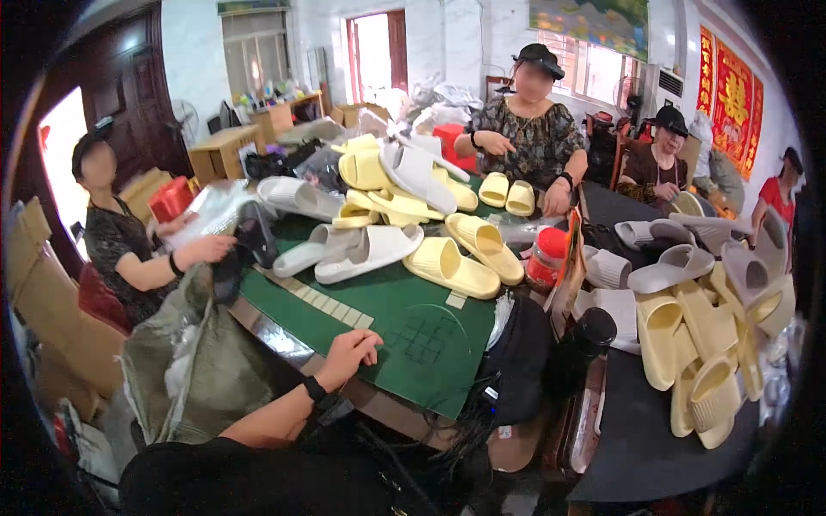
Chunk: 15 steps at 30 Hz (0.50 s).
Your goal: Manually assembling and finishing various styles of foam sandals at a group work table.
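Note:
My left hand (pixel 348 357) is over the near edge of the green tabletop (pixel 400 365), with a dark band on its wrist. Its fingers are curled together and nothing shows in them. Just beyond it, a row of small pale tags (pixel 323 301) lies on the green surface. Dark grid lines are marked on the green to its right. Farther back, a pale yellow slipper (pixel 452 268) and a light grey slipper (pixel 368 254) lie at the front of a heap of slippers. I cannot see my right hand.
A red-lidded jar (pixel 545 260), a black-capped bottle (pixel 594 331) and a black bag (pixel 520 361) stand right of the green top. More yellow slippers (pixel 714 396) pile on the dark table. A woven sack (pixel 194 370) is at left. Several people sit or stand around.

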Tool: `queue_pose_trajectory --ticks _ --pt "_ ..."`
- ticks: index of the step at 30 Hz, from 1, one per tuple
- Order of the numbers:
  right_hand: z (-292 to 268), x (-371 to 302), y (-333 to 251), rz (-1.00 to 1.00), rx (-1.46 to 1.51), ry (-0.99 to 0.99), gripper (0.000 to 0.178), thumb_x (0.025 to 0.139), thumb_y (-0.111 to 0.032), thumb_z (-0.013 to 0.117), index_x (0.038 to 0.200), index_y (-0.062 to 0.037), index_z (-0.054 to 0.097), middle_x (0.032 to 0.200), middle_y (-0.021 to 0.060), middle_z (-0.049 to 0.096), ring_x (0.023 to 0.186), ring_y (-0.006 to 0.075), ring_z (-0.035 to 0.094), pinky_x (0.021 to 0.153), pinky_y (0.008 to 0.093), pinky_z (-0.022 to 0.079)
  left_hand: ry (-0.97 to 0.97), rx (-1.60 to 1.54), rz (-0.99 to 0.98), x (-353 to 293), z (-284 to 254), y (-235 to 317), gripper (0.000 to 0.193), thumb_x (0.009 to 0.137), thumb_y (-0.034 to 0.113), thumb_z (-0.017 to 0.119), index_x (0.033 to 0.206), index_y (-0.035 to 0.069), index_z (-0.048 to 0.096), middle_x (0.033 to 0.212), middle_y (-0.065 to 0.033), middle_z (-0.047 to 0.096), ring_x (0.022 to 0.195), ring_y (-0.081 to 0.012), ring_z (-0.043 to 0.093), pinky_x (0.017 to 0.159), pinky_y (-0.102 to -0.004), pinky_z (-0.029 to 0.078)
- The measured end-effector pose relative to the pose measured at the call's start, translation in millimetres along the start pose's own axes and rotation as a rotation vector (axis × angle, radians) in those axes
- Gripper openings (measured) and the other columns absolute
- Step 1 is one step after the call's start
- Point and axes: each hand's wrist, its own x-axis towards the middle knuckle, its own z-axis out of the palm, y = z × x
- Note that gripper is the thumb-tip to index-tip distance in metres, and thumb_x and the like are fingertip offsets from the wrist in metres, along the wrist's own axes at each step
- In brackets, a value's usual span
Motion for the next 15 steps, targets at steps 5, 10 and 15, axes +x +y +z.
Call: queue_pose_trajectory --ticks 5,10,15 --pt "-60 -128 -25 -0.005 -0.231 0.183 0.02 0.082 -0.012 0.051 0.099 -0.0044 0.059 0.098 0.009 0.058 0.092 0.0223 0.059 0.081 0.0379 0.05 -0.034 -0.071 0.074 1 -5 -5 0.024 0.102 0.017 0.054 0.101 -0.002 0.067 0.069 -0.005 0.066 0.061 -0.0098 0.06 0.057 -0.0248 0.049" --pt "-59 -289 -41 0.016 -0.389 0.364 0.018 0.08 -0.01 0.052 0.096 -0.004 0.059 0.095 0.0084 0.058 0.089 0.0214 0.059 0.08 0.037 0.05 -0.135 -0.152 0.096 4 -5 -3 0.02 0.101 0.014 0.053 0.101 0.0 0.067 0.066 -0.0055 0.065 0.061 -0.0099 0.061 0.057 -0.0253 0.048" --pt "57 -399 -107 -0.118 -0.367 0.364 0.017 0.075 -0.006 0.048 0.09 -0.0051 0.055 0.092 0.0056 0.054 0.087 0.0197 0.058 0.087 0.035 0.048 -0.134 -0.379 0.062 3 -15 -7 0.021 0.103 0.016 0.052 0.102 0.0 0.066 0.069 -0.004 0.064 0.062 -0.009 0.059 0.059 -0.0244 0.048"
